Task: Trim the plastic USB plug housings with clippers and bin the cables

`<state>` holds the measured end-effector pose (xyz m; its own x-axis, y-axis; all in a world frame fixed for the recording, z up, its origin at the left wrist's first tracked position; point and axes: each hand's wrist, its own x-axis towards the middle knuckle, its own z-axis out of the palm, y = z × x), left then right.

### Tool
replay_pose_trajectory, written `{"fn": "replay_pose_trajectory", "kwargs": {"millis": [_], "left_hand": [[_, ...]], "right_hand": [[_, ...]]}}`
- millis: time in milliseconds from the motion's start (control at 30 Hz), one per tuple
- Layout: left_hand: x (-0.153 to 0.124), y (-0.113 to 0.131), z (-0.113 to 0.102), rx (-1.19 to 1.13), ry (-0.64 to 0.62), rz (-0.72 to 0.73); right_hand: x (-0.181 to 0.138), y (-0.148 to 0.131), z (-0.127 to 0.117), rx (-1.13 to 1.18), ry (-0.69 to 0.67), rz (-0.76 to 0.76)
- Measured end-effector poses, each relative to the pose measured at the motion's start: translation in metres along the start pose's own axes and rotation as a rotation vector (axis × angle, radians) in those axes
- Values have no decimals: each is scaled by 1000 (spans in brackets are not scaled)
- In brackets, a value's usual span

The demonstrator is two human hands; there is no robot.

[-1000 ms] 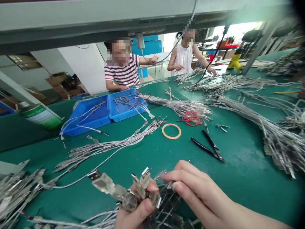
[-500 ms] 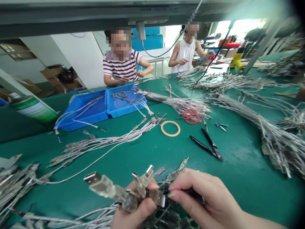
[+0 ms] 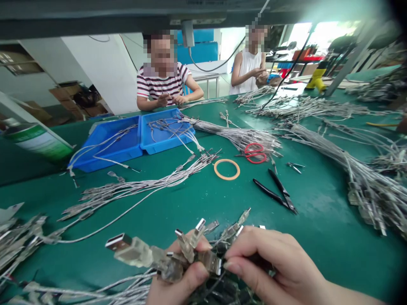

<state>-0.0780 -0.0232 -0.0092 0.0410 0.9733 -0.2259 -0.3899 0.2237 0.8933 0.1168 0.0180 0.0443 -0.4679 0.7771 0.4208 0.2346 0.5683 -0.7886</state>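
Note:
My left hand [image 3: 187, 277], at the bottom centre, is closed around a bunch of clear-bodied USB plugs [image 3: 135, 250], whose metal ends point in different directions. Close beside it, my right hand [image 3: 276, 260] is pinched, thumb against forefinger, at the edge of the bunch. What lies between those fingertips is too small and dark to name. More USB plugs [image 3: 233, 228] show behind and below both hands, partly covered by them. White cables [image 3: 127, 286] run from the left under my left hand.
Black-handled cutters [image 3: 276, 192], red-handled scissors [image 3: 255, 153] and an orange ring [image 3: 227, 179] lie on the green table [image 3: 190, 203]. Cable bundles [image 3: 337, 152] spread right and left. Two blue trays [image 3: 124, 159] stand beyond. Two people [image 3: 163, 87] sit across the table.
My hands hold nearly the same pose around the plugs; the large USB plug has shifted slightly left. Across the table, both people's hands have moved, and the view has shifted a little.

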Motion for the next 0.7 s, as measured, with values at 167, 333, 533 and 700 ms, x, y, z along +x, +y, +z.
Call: {"fn": "replay_pose_trajectory", "kwargs": {"millis": [167,333,533,700], "left_hand": [[0,0,1,23,10,13],[1,-1,2,10,66,-29],[2,0,2,5,44,-12],[1,0,2,18,32,25]], "right_hand": [[0,2,3,32,7,15],[-2,8,16,65,-86,-129],[1,3,3,48,23,-33],[4,3,3,28,50,-28]]}}
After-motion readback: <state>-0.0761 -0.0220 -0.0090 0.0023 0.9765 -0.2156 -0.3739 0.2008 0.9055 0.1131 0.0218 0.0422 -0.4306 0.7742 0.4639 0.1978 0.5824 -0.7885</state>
